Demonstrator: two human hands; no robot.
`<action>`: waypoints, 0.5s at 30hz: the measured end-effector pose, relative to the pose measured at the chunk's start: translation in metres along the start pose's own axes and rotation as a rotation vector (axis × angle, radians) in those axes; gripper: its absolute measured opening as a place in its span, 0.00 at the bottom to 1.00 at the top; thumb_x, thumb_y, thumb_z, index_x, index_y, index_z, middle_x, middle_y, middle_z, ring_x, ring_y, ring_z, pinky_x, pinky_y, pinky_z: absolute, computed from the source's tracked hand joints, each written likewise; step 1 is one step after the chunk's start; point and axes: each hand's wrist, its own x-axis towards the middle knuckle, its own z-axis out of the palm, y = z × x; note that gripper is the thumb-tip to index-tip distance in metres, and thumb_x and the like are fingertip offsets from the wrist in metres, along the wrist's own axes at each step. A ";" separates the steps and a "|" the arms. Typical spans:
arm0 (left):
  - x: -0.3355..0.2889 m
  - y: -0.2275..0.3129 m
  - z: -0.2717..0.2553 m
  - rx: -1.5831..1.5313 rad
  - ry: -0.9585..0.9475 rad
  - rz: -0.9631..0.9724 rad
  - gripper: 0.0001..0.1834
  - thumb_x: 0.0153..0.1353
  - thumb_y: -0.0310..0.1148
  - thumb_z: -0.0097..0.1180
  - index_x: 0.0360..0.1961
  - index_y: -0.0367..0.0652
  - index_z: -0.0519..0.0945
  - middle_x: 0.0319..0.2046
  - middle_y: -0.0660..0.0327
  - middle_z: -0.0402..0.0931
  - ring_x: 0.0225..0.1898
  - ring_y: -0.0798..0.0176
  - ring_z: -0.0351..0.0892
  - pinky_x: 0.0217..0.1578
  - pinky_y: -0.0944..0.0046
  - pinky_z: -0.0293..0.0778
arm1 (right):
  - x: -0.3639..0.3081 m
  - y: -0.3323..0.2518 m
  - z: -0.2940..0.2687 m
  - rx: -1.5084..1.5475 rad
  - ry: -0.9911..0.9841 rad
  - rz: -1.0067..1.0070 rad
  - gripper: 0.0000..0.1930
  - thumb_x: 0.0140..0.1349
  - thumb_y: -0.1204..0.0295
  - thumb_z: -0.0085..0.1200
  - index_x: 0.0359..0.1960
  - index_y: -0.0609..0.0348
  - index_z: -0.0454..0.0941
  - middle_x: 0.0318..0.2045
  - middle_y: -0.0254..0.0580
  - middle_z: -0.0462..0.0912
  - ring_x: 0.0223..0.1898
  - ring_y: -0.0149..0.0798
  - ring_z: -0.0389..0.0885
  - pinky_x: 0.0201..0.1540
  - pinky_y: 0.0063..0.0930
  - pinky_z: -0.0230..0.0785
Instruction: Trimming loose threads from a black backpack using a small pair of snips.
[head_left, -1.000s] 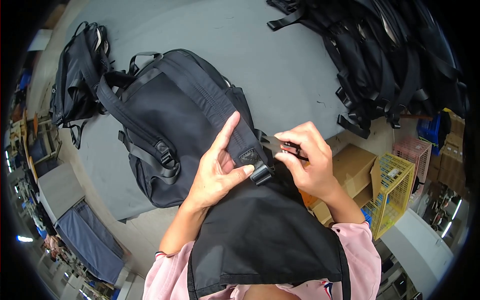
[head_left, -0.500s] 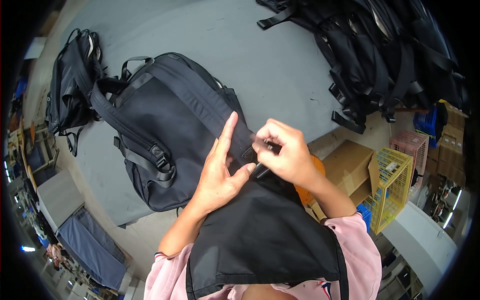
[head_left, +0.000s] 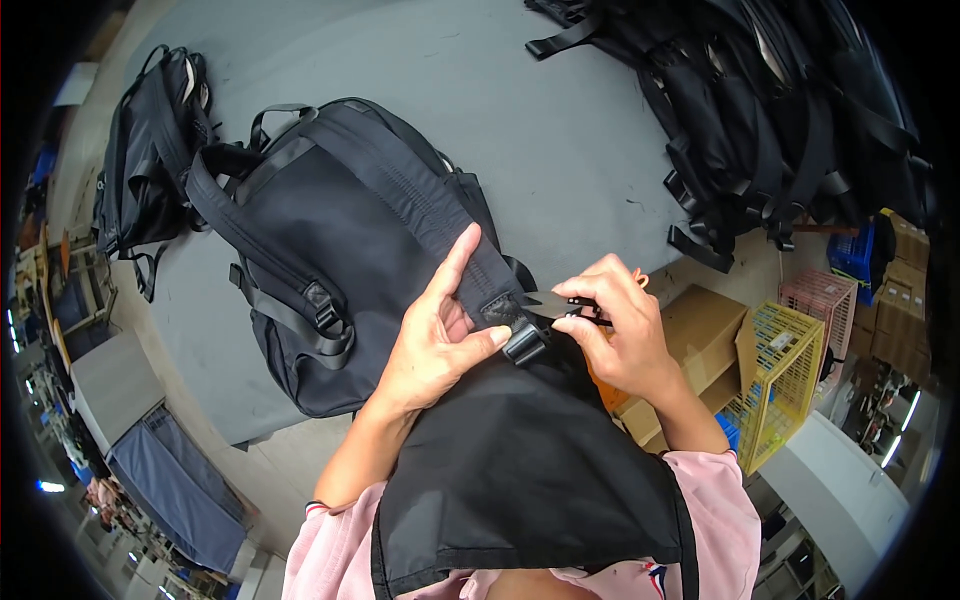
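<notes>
Head view: in the centre of the frame, the black backpack's (head_left: pixel 345 235) padded shoulder strap (head_left: pixel 432 205) slants from upper left to lower right, its stitched end beside a glossy plastic buckle (head_left: pixel 525 344). The left hand (head_left: pixel 432 345), nearer, pinches that end, forefinger extended; just right, the right hand (head_left: pixel 622 325) grips dark metal thread snips (head_left: pixel 549 305), parted blades pointing left at the strap's edge.

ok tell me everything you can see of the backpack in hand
The black backpack lies back panel up on the grey table, at its near edge; its smooth fabric looks synthetic. A top handle and two stitched shoulder straps show. The left hand holds the right strap near its dark buckle, where snips in the right hand sit close.
</notes>
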 end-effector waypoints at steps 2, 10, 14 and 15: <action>-0.001 0.000 0.002 0.018 0.008 0.007 0.47 0.51 0.11 0.54 0.69 0.39 0.44 0.65 0.53 0.52 0.62 0.63 0.60 0.60 0.64 0.61 | 0.002 -0.004 0.000 -0.055 -0.032 -0.001 0.11 0.50 0.75 0.61 0.36 0.58 0.76 0.30 0.37 0.74 0.22 0.36 0.75 0.24 0.25 0.68; -0.004 -0.002 0.002 0.011 -0.015 0.050 0.47 0.51 0.11 0.53 0.69 0.39 0.44 0.65 0.53 0.52 0.63 0.62 0.58 0.60 0.64 0.60 | 0.005 -0.006 0.006 -0.151 0.010 -0.162 0.10 0.51 0.75 0.59 0.36 0.58 0.76 0.26 0.36 0.73 0.22 0.38 0.77 0.23 0.29 0.68; -0.005 0.000 0.003 0.051 -0.004 0.068 0.47 0.50 0.10 0.52 0.69 0.39 0.44 0.65 0.53 0.51 0.64 0.62 0.58 0.61 0.64 0.60 | 0.004 -0.007 0.008 -0.200 0.022 -0.184 0.09 0.50 0.76 0.60 0.35 0.59 0.77 0.27 0.37 0.73 0.23 0.39 0.77 0.24 0.29 0.69; -0.005 0.002 0.005 0.061 0.004 0.088 0.47 0.50 0.10 0.52 0.69 0.39 0.44 0.65 0.53 0.51 0.64 0.62 0.58 0.61 0.64 0.60 | 0.005 -0.006 0.008 -0.150 0.016 -0.143 0.09 0.50 0.76 0.60 0.34 0.60 0.77 0.27 0.37 0.74 0.23 0.38 0.78 0.25 0.29 0.70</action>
